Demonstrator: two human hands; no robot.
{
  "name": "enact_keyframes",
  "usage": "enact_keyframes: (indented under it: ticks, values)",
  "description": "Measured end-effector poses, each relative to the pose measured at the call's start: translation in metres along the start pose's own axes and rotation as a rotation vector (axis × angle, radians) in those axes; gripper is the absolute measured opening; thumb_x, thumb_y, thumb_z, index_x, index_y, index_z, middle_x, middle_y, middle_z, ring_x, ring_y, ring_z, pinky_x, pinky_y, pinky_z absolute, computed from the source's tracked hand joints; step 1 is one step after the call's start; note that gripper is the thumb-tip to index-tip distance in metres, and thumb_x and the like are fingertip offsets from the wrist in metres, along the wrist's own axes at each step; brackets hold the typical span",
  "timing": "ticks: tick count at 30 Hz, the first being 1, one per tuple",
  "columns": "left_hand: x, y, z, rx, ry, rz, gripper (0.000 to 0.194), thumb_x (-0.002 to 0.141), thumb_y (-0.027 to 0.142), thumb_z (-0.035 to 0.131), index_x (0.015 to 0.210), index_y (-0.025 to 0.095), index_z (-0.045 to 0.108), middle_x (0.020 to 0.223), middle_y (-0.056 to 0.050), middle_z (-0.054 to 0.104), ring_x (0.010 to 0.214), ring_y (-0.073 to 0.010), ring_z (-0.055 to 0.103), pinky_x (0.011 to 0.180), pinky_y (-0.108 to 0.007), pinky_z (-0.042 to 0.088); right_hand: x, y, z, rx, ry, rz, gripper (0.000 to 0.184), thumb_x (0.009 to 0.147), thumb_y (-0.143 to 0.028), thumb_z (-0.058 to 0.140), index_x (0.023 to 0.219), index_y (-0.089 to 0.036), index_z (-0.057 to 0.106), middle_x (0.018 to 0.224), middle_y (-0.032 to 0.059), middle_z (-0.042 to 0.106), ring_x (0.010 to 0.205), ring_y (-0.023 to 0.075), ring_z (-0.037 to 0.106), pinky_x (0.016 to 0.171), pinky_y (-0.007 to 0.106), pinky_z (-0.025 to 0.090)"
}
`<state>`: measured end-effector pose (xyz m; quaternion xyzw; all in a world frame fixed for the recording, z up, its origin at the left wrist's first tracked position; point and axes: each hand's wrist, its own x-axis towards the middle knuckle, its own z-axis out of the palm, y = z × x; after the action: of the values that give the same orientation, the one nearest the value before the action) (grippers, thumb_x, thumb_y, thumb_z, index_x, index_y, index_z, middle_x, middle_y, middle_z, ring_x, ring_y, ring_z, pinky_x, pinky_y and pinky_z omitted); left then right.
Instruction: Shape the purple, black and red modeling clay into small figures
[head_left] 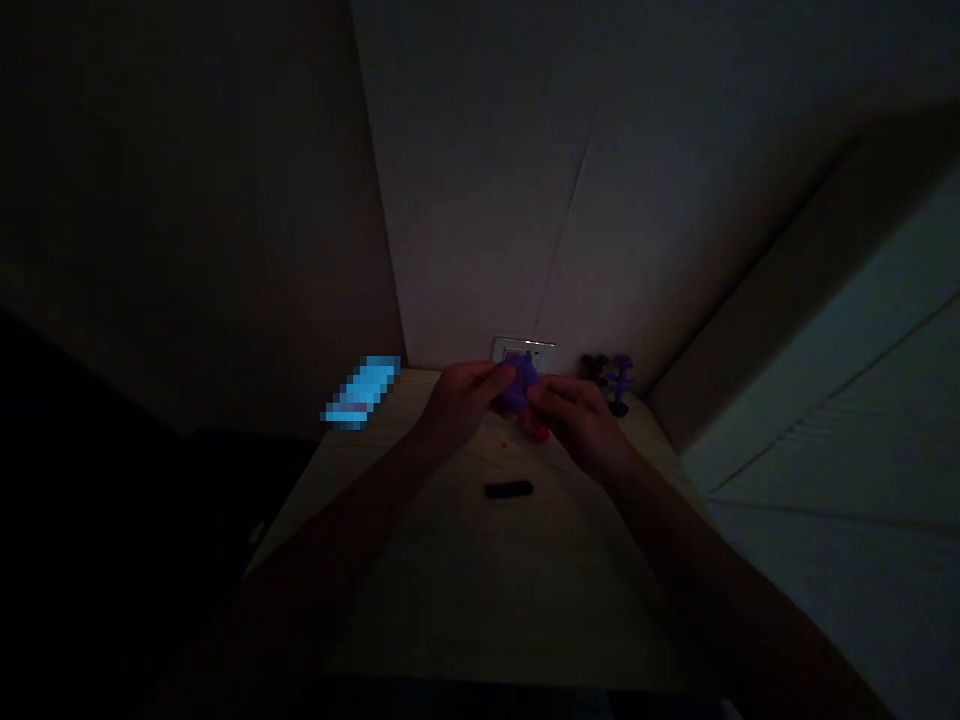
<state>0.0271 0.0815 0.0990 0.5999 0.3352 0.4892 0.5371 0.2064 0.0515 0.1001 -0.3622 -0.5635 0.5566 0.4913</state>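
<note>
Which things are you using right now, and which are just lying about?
In use:
- purple object, held by the left hand and right hand
- perhaps the red object close by; too dark to be sure

Seemingly just lying about:
- black oblong object
- dark purple knobbly object, at the right
- blurred, glowing blue object, at the left

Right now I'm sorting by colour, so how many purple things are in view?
2: a purple lump held between the left hand and right hand, and a purple figure at the table's back right. Others may be hidden in the dark.
</note>
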Motion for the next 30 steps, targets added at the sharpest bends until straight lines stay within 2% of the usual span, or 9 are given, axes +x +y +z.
enact_keyframes:
  ticks: [5, 8, 10, 13, 17, 22, 26, 30]
  values:
    - [-0.015, -0.035, 0.01, -0.015, -0.034, -0.113, 0.046, 0.085, 0.061, 0.067, 0.079, 0.015, 0.069, 0.066, -0.004, 0.068, 0.053, -0.0161, 0.062, 0.053, -0.029, 0.051, -0.016, 0.029, 0.0, 0.014, 0.01, 0.087, 0.044, 0.082, -0.061, 0.076, 0.076, -0.019, 0.068, 0.066, 0.0027, 0.068, 0.059, 0.016, 0.064, 0.055, 0.027, 0.051]
    - [-0.028, -0.053, 0.019, 0.052, -0.002, -0.137, 0.045, 0.086, 0.06, 0.07, 0.075, 0.016, 0.067, 0.059, -0.002, 0.065, 0.051, -0.0154, 0.06, 0.05, -0.026, 0.046, -0.029, 0.049, -0.002, -0.045, 0.039, 0.12, 0.053, 0.09, -0.071, 0.064, 0.077, -0.019, 0.066, 0.064, 0.0034, 0.066, 0.055, 0.0171, 0.061, 0.048, 0.027, 0.048]
    - [-0.035, -0.059, 0.025, 0.08, 0.03, -0.143, 0.048, 0.09, 0.062, 0.065, 0.075, 0.017, 0.066, 0.061, -0.001, 0.064, 0.052, -0.0142, 0.059, 0.05, -0.025, 0.044, -0.035, 0.057, -0.004, -0.097, 0.069, 0.105, 0.056, 0.091, -0.073, 0.063, 0.075, -0.019, 0.066, 0.063, 0.0027, 0.065, 0.054, 0.0156, 0.058, 0.047, 0.026, 0.045]
    - [-0.043, -0.061, 0.031, 0.094, 0.067, -0.164, 0.056, 0.093, 0.07, 0.057, 0.074, 0.018, 0.065, 0.06, 0.001, 0.061, 0.05, -0.0129, 0.053, 0.047, -0.024, 0.04, -0.039, 0.063, -0.003, -0.148, 0.086, 0.073, 0.057, 0.089, -0.073, 0.068, 0.071, -0.019, 0.064, 0.059, -0.0001, 0.059, 0.051, 0.0127, 0.05, 0.047, 0.024, 0.038]
    - [-0.049, -0.061, 0.034, 0.086, 0.108, -0.202, 0.066, 0.09, 0.078, 0.053, 0.063, 0.019, 0.058, 0.051, 0.001, 0.053, 0.046, -0.012, 0.047, 0.044, -0.024, 0.035, -0.043, 0.066, 0.004, -0.132, 0.071, 0.061, 0.062, 0.09, -0.077, 0.063, 0.068, -0.02, 0.059, 0.054, -0.0026, 0.052, 0.048, 0.0112, 0.042, 0.045, 0.024, 0.03]
    - [-0.055, -0.061, 0.036, 0.036, 0.135, -0.268, 0.072, 0.089, 0.085, 0.042, 0.059, 0.021, 0.052, 0.046, 0.001, 0.048, 0.039, -0.0121, 0.042, 0.04, -0.026, 0.031, -0.049, 0.065, 0.012, -0.092, 0.046, 0.054, 0.06, 0.094, -0.075, 0.059, 0.071, -0.019, 0.063, 0.06, 0.0006, 0.059, 0.052, 0.0134, 0.048, 0.05, 0.026, 0.037]
    - [-0.061, -0.055, 0.035, 0.152, 0.105, -0.191, 0.07, 0.093, 0.081, 0.044, 0.061, 0.02, 0.055, 0.051, 0.001, 0.051, 0.046, -0.0132, 0.043, 0.045, -0.028, 0.032, -0.052, 0.061, 0.01, -0.125, 0.068, 0.043, 0.058, 0.098, -0.072, 0.055, 0.072, -0.02, 0.061, 0.062, 0.0006, 0.056, 0.056, 0.0153, 0.048, 0.052, 0.028, 0.038]
    - [-0.064, -0.051, 0.034, 0.253, 0.066, -0.099, 0.059, 0.098, 0.067, 0.048, 0.064, 0.02, 0.056, 0.06, 0.0, 0.054, 0.057, -0.0153, 0.046, 0.054, -0.031, 0.035, -0.051, 0.056, 0.009, -0.228, 0.104, -0.007, 0.059, 0.097, -0.074, 0.055, 0.071, -0.021, 0.057, 0.064, -0.0007, 0.05, 0.058, 0.0152, 0.044, 0.052, 0.028, 0.036]
